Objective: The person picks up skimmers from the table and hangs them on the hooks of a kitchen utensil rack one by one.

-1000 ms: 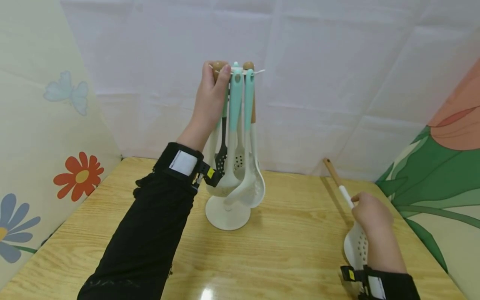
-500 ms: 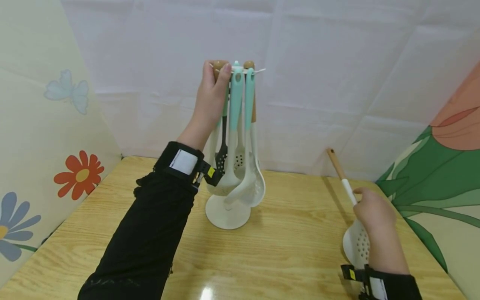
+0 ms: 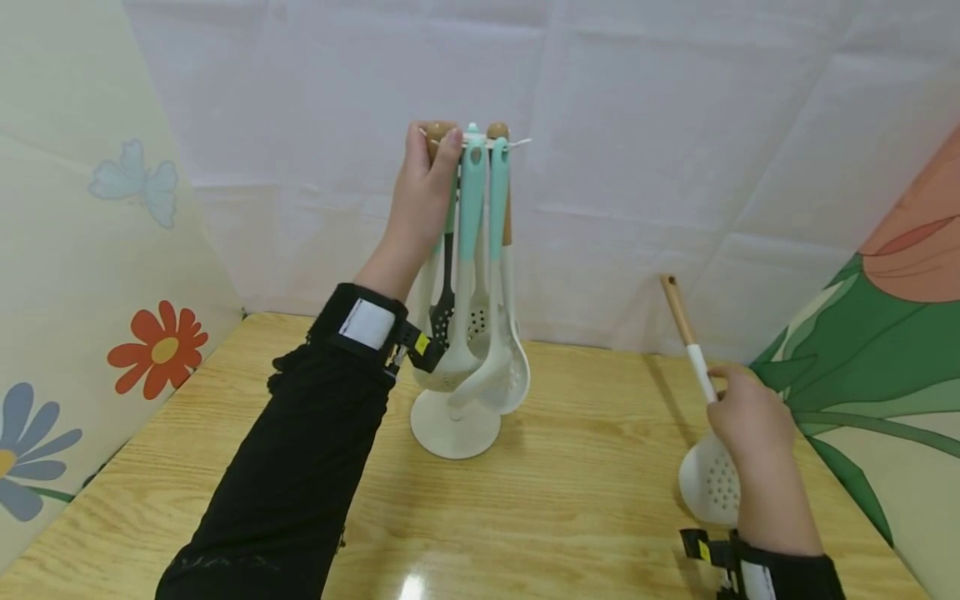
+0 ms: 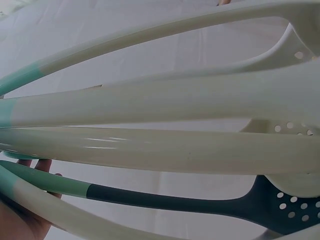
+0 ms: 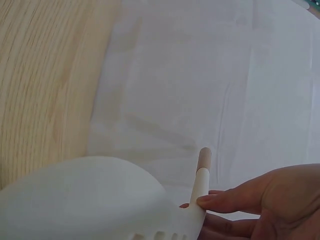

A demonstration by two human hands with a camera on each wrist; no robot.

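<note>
White skimmer (image 3: 708, 487) pinched — right hand (image 3: 752, 425), tilted

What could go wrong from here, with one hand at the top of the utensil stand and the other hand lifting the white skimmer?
1. The right hand holds the white skimmer low on its handle, near the head; the long wooden end may swing and slip.
2. The left hand grips the top of the utensil stand, which looks top-heavy on a small round base; a sideways pull may tip it.
3. The hanging utensils are crowded; adding another may knock one off.
</note>
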